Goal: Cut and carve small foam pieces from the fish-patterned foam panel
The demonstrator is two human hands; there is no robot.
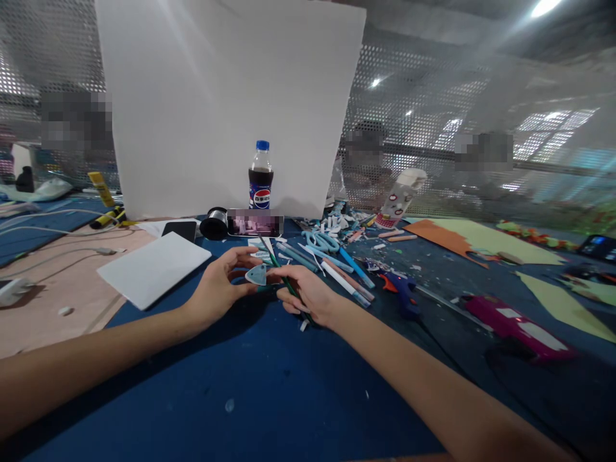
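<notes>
Over the middle of the blue table, my left hand (224, 279) pinches a small light-blue triangular piece (256, 275) with rounded corners and small dark dots on it. My right hand (308, 292) is closed round a slim dark-green pen-like tool (289, 282), its thin tip pointing up and away. The fingertips of my right hand come close to the blue piece; whether they touch it I cannot tell. Just beyond both hands lie several markers (347, 280) and light-blue-handled scissors (321, 242).
A phone (255, 223) leans before a cola bottle (260, 183), beside a black round container (214, 224). White sheets (156, 269) lie left. On the right are a blue glue gun (404, 294), a magenta tool (520, 327), cords and coloured paper (443, 240). A white board (226, 96) stands behind.
</notes>
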